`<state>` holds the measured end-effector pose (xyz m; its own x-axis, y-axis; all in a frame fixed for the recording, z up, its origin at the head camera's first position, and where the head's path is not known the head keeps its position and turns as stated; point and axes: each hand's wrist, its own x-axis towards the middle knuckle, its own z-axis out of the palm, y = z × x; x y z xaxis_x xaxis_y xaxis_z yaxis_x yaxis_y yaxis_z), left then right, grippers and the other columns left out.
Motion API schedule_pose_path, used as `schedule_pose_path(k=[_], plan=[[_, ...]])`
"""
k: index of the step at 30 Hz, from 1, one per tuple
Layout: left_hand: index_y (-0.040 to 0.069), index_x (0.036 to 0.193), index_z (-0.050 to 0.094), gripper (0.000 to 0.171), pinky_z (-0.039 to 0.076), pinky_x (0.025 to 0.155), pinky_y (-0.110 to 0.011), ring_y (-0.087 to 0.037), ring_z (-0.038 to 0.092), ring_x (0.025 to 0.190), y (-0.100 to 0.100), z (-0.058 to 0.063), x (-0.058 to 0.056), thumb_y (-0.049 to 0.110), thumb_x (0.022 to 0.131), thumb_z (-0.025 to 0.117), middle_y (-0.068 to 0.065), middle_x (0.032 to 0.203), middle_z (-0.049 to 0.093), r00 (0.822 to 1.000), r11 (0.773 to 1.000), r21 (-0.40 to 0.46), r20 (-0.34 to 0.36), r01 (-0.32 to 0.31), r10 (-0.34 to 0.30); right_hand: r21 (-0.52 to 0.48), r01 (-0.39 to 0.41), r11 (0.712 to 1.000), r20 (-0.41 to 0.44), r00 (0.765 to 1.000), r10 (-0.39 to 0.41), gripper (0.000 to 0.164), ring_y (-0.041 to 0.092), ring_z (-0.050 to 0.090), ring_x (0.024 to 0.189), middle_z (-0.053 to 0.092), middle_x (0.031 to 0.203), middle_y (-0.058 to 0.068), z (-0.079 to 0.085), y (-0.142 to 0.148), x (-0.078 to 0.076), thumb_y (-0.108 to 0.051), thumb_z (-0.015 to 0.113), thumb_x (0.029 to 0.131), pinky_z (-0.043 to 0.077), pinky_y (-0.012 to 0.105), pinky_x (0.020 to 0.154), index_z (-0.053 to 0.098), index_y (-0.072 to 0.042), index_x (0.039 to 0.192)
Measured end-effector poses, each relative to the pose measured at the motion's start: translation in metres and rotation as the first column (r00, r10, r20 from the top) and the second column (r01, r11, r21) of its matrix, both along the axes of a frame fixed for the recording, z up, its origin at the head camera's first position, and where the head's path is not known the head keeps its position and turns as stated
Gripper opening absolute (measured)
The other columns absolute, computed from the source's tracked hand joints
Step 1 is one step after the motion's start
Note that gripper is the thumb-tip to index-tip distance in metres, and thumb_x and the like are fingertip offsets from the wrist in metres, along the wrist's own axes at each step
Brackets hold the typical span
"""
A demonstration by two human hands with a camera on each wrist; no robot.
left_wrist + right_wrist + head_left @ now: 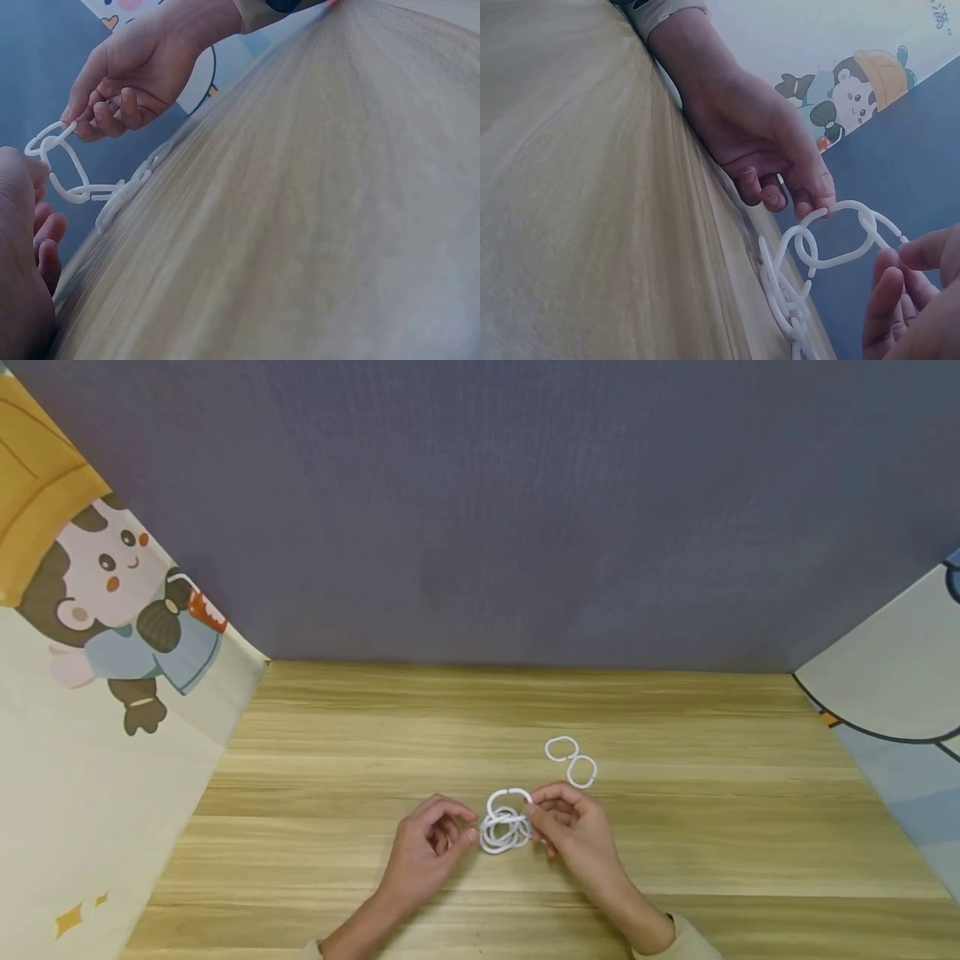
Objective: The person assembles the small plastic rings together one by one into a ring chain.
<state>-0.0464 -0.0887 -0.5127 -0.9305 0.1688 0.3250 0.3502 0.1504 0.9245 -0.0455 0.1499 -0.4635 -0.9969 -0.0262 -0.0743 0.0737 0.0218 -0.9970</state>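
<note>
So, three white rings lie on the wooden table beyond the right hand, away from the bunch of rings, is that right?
Not three: the head view shows two white rings on the wooden table beyond the right hand, away from the bunch of rings.

I see that the rings point(506, 819) are white, the table point(337, 735) is light brown with streaky wood grain, the panel point(510, 518) is grey-blue, and the sleeves point(678, 942) are beige.
</note>
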Motion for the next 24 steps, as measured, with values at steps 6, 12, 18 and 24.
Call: schedule_pose_path(k=[6,12,18,24], plan=[[0.011,0.103,0.08,0.013,0.049,0.054,-0.021,-0.003,0.059,0.07,-0.0003,-0.0002,-0.0006,0.0,0.096,0.083,-0.003,0.088,0.074,0.998,0.998,0.038,-0.032,-0.051,0.052,-0.01,-0.035,0.999,0.022,0.999,0.035,0.02,0.015,0.067,0.063,0.072,0.09,0.012,-0.0036,-0.0019,0.0013,0.005,0.081,0.094,0.051,0.022,0.05,0.07,0.011,0.109],[0.01,0.102,0.081,0.013,0.049,0.055,-0.02,-0.004,0.06,0.07,-0.0005,0.0025,0.0001,-0.001,0.096,0.084,-0.005,0.086,0.074,0.997,0.996,0.058,-0.026,-0.069,0.07,0.003,-0.085,0.996,0.033,0.996,0.085,0.023,0.015,0.069,0.064,0.074,0.091,0.013,-0.0064,-0.0026,0.0032,0.002,0.084,0.092,0.051,0.022,0.049,0.07,0.01,0.109],[0.008,0.1,0.081,0.012,0.048,0.056,-0.018,-0.003,0.059,0.07,-0.0001,0.0053,0.0014,-0.002,0.094,0.085,-0.006,0.083,0.074,0.997,0.994,0.086,0.026,-0.072,0.07,0.022,-0.126,0.992,0.066,0.99,0.125,0.024,0.016,0.07,0.064,0.075,0.091,0.013,-0.0079,-0.0056,0.0045,0.001,0.086,0.091,0.05,0.021,0.05,0.071,0.009,0.107],[0.001,0.097,0.081,0.009,0.046,0.055,-0.017,-0.002,0.058,0.068,-0.0003,0.0064,0.0014,-0.003,0.092,0.086,-0.005,0.078,0.073,0.997,0.993,0.097,0.049,-0.066,0.061,0.016,-0.153,0.988,0.073,0.986,0.151,0.023,0.015,0.07,0.063,0.075,0.088,0.012,-0.0089,-0.0079,0.0055,0.002,0.086,0.091,0.049,0.02,0.05,0.07,0.01,0.106]])
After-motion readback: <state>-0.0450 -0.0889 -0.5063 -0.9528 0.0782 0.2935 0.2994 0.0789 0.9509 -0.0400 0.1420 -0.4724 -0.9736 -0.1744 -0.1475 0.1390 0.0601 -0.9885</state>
